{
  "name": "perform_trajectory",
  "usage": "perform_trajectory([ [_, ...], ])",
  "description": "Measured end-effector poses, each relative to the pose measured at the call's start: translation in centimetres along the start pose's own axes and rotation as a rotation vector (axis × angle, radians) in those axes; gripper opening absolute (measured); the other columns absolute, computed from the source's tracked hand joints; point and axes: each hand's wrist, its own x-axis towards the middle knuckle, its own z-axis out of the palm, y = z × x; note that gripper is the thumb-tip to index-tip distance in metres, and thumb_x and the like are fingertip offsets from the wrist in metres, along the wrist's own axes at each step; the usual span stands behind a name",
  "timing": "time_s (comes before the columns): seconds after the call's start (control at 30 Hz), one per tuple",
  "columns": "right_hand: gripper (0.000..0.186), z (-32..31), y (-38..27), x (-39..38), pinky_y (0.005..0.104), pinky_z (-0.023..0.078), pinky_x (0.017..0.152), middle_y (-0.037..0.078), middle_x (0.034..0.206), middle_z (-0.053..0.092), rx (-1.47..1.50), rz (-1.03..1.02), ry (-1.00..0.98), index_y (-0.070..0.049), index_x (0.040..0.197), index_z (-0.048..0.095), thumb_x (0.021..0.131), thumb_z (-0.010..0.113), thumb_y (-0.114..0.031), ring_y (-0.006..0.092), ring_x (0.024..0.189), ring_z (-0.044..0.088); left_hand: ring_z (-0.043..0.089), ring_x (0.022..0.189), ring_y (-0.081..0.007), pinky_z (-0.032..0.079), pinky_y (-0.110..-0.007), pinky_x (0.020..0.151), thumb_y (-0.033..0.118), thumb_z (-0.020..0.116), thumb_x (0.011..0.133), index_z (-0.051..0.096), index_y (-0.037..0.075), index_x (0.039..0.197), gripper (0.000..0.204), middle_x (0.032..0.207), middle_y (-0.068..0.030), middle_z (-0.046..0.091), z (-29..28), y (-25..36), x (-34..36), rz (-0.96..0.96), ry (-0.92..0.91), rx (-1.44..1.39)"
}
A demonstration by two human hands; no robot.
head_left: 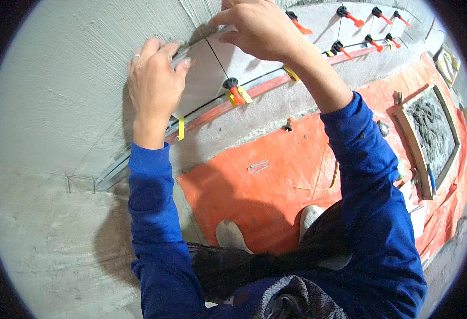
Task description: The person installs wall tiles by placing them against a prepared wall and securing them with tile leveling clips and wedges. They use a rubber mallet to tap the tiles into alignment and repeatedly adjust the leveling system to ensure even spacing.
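A pale wall tile (pixel 202 78) sits against the mortar-covered wall, beside another pale tile (pixel 246 63) to its right, with a dark joint between them. My left hand (pixel 156 85) is at the first tile's left end, fingers curled over its edge and thumb on its face. My right hand (pixel 260 29) reaches over the upper part of the joint, fingers apart, touching near the top edge; some of its fingertips are hidden or cut off. A black-and-red levelling clip (pixel 234 91) grips the bottom of the joint. Below runs a reddish straight rail (pixel 212 114) with yellow tape strips (pixel 181 128).
Several more levelling clips (pixel 350 16) stick out of the tiles at upper right. An orange sheet (pixel 260 196) covers the floor, with thin metal pieces (pixel 258 166) lying on it. A wooden-framed mortar trough (pixel 411 143) stands at right. Metal pins (pixel 82 183) protrude at lower left.
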Motion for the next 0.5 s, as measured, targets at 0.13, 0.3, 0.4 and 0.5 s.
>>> perform_trajectory([
  [0.13, 0.017, 0.7, -0.7, 0.0, 0.0494, 0.045, 0.086, 0.011, 0.097, 0.06, -0.074, -0.051, -0.016, -0.01, 0.096, 0.072, 0.082, 0.064, -0.012, 0.0306, 0.104, 0.058, 0.058, 0.101, -0.0321, 0.047, -0.042, 0.089, 0.015, 0.074, 0.075, 0.072, 0.011, 0.111, 0.036, 0.103, -0.0107, 0.062, 1.2, -0.3, -0.3, 0.101, 0.063, 0.033],
  [0.3, 0.015, 1.4, -1.5, 0.5, 0.0473, 0.044, 0.087, 0.011, 0.096, 0.06, -0.095, -0.014, -0.045, -0.01, 0.093, 0.072, 0.083, 0.062, -0.011, 0.0303, 0.101, 0.058, 0.057, 0.101, -0.0293, 0.045, -0.043, 0.09, 0.014, 0.071, 0.078, 0.074, 0.012, 0.106, 0.029, 0.1, -0.0075, 0.061, 2.7, -0.2, 0.3, 0.12, 0.123, 0.077],
  [0.4, 0.016, 1.8, -1.5, 0.7, 0.0465, 0.044, 0.087, 0.011, 0.095, 0.06, -0.102, -0.017, -0.021, -0.01, 0.092, 0.072, 0.082, 0.059, -0.009, 0.0303, 0.1, 0.058, 0.057, 0.101, -0.0275, 0.044, -0.043, 0.091, 0.014, 0.071, 0.078, 0.076, 0.013, 0.103, 0.025, 0.099, -0.0056, 0.06, 3.4, -0.3, 0.7, 0.114, 0.144, 0.074],
  [0.5, 0.019, 2.3, -1.2, 0.9, 0.0462, 0.043, 0.087, 0.011, 0.094, 0.061, -0.12, -0.013, 0.0, -0.01, 0.092, 0.072, 0.081, 0.057, -0.007, 0.0304, 0.1, 0.058, 0.057, 0.101, -0.0272, 0.044, -0.043, 0.091, 0.013, 0.071, 0.078, 0.076, 0.013, 0.103, 0.026, 0.099, -0.005, 0.06, 3.8, -0.1, 1.0, 0.1, 0.147, 0.077],
])
